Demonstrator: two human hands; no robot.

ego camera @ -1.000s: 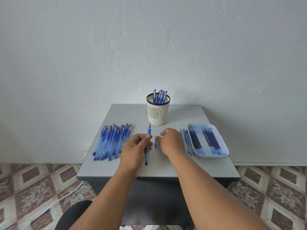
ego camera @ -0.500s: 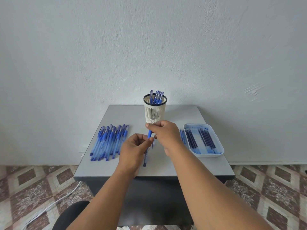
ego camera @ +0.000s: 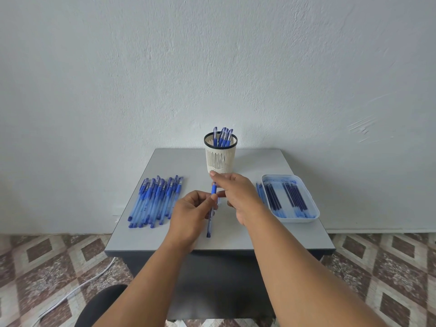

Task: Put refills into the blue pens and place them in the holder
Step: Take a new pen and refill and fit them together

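My left hand grips a blue pen by the middle of its barrel, its lower end pointing toward the table's front edge. My right hand pinches the pen's upper end just above the blue grip. Behind both hands stands the cream mesh holder with a black rim, several capped blue pens upright in it. A row of several blue pens lies at the table's left. A white tray at the right holds several dark blue refills.
The grey table stands against a white wall. A few loose refills lie just left of the tray. A white cable runs over the patterned tile floor at lower left, near a dark seat edge.
My right hand rose from the table to the pen's upper end and now pinches it. My left hand kept its hold on the barrel.
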